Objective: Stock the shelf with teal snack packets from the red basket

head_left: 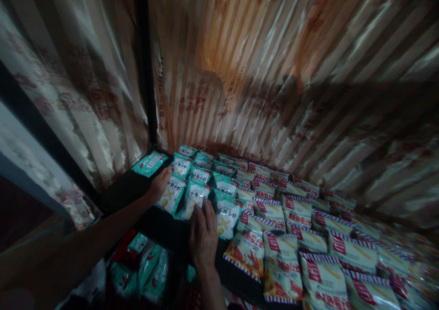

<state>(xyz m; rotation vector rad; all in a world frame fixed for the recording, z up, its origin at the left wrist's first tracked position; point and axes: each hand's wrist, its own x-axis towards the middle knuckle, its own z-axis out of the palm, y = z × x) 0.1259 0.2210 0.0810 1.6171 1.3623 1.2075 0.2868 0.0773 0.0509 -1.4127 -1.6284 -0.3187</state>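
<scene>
Several teal-and-white snack bags (198,195) stand in rows on a dark shelf (133,186), leaning back on one another. My left hand (160,185) is at the left edge of the front-left teal bag (171,195), touching its side with fingers stretched out. Lower down, my right hand (205,232) rests its outstretched fingers against the lower front of the middle teal bag, beside the front-right teal bag (228,214). Neither hand is closed around a bag. One more teal bag (150,163) lies flat in the back left corner.
Rows of cream-and-red snack bags (283,264) with striped edges fill the shelf to the right. More teal packets (151,269) sit in a red container below the shelf's front edge. A pleated, printed curtain (257,72) hangs behind, and a dark post (146,63) rises at the corner.
</scene>
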